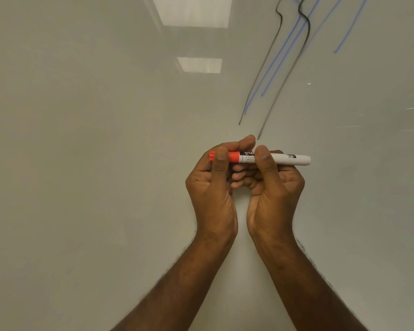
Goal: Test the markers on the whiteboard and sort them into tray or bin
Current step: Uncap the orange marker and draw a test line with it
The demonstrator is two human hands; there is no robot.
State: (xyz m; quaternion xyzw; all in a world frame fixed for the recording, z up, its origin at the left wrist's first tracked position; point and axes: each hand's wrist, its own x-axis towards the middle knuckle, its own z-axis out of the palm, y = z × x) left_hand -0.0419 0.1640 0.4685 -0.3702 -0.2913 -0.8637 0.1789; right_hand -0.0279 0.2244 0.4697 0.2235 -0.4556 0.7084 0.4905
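Note:
A white marker (289, 159) with an orange-red cap (233, 156) lies level in front of the whiteboard (93, 151), cap end pointing left. My left hand (212, 187) grips the cap, thumb across it. My right hand (273, 185) grips the white barrel, thumb over the black label. The cap sits on the marker. Both hands touch each other at the fingers below the marker.
Black and blue test strokes (277, 65) run diagonally across the whiteboard at the upper right. Ceiling lights reflect (198, 64) in the board's glossy surface near the top centre. No tray or bin is in view.

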